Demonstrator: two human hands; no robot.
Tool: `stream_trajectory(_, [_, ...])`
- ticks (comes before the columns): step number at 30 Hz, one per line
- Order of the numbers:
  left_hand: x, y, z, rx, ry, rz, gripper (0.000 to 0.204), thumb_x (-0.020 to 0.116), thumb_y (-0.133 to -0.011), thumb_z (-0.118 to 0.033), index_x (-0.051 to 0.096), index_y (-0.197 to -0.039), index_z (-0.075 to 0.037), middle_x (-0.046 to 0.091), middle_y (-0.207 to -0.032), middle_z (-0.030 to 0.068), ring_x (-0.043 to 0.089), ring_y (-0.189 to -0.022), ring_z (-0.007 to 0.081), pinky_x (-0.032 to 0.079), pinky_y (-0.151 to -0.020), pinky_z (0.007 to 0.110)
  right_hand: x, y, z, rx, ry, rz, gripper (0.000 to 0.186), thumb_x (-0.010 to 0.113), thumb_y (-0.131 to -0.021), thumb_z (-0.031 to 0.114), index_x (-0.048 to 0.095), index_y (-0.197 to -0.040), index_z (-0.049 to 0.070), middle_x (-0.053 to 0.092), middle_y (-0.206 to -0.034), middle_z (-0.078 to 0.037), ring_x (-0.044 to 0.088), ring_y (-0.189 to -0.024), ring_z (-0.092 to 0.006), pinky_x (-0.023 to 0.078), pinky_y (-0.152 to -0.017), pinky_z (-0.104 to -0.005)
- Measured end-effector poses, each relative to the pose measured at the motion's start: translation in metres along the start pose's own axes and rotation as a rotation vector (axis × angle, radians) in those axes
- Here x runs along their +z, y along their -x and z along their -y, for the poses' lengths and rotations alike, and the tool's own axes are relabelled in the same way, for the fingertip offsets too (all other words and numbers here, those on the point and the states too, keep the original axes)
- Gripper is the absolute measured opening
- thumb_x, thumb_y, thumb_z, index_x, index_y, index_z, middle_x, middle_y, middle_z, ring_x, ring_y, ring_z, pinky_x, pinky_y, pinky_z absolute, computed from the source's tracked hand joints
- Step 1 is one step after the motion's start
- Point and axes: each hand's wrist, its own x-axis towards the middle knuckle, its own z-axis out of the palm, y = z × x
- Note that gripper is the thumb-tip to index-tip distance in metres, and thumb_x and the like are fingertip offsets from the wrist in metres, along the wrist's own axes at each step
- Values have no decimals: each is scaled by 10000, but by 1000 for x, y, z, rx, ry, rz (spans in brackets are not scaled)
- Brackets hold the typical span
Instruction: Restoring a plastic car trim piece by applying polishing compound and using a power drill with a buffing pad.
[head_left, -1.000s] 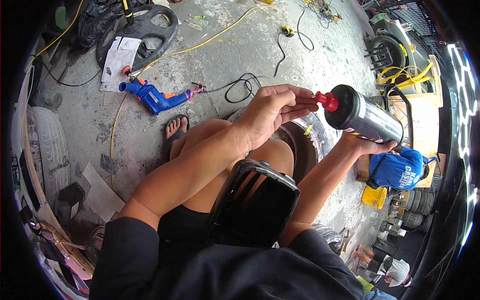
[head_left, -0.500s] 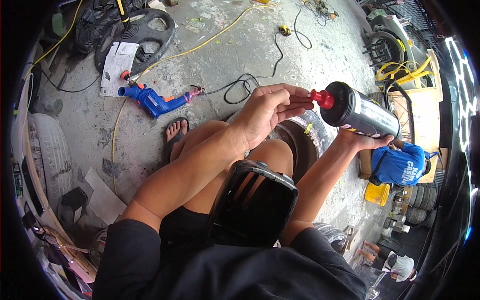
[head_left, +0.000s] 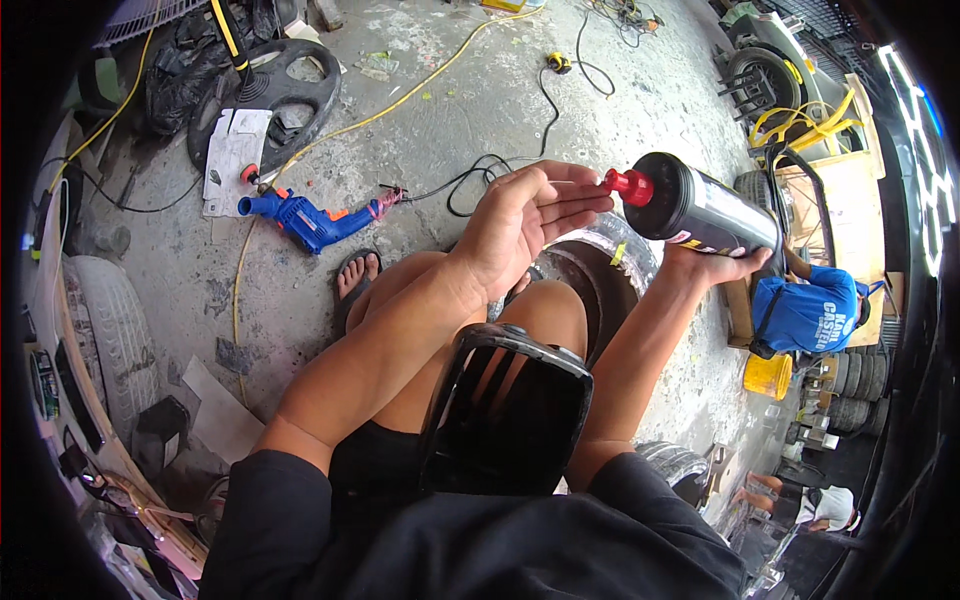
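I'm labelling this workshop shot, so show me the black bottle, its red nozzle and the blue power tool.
Black bottle (head_left: pixel 708 207): head view, on the side of its body.
Red nozzle (head_left: pixel 635 188): head view, on its wider base.
Blue power tool (head_left: pixel 308 224): head view, on its housing.

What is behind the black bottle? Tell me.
Partly the right hand, whose fingers the black bottle mostly hides. Grey floor shows past its upper edge; whatever lies directly behind is covered.

R grip (head_left: pixel 715 265) holds blk bottle (head_left: pixel 708 208), L grip (head_left: pixel 515 225) by nozzle (head_left: pixel 632 187) (red).
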Motion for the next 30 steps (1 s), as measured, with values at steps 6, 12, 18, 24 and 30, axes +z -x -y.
stream_trajectory(6, [5,-4,-7,117,-160,51,462,494,-831,-131,405,-1276,-45,574,-1185,201,557,-1131,259,415,-993,353,-30,-12,-25,355,-132,-30,694,321,-837,634,516,-1230,96,576,-1193,-148,561,-1080,-368,467,-906,-563])
stream_trajectory(12, [3,-16,-3,406,-395,168,1010,769,-730,-115,53,-1438,-184,421,-1363,184,418,-1262,255,302,-1048,368,-30,18,-54,786,-653,517,763,157,-864,612,571,-1184,57,591,-1181,-167,547,-1105,-355,422,-971,-531])
stream_trajectory(18, [14,-25,9,703,-662,405,1404,926,-448,-365,-45,-1423,-89,411,-1346,226,431,-1252,280,320,-1081,414,-14,34,-66,760,-243,288,808,147,-870,687,516,-1234,67,592,-1160,-154,548,-1095,-326,426,-981,-474])
stream_trajectory(24, [32,-32,4,902,-741,503,1316,946,-476,-264,57,-1428,-75,471,-1260,193,478,-1189,258,381,-1042,388,7,57,-73,864,-240,329,811,178,-866,706,517,-1227,64,591,-1158,-139,561,-1066,-297,463,-920,-429])
stream_trajectory(30, [26,-49,-34,755,-735,343,1249,896,-501,-102,53,-1424,-113,507,-1175,178,545,-1079,230,449,-975,361,25,84,-69,1068,110,390,773,276,-864,720,542,-1136,47,627,-985,-112,595,-836,-193,481,-657,-286])
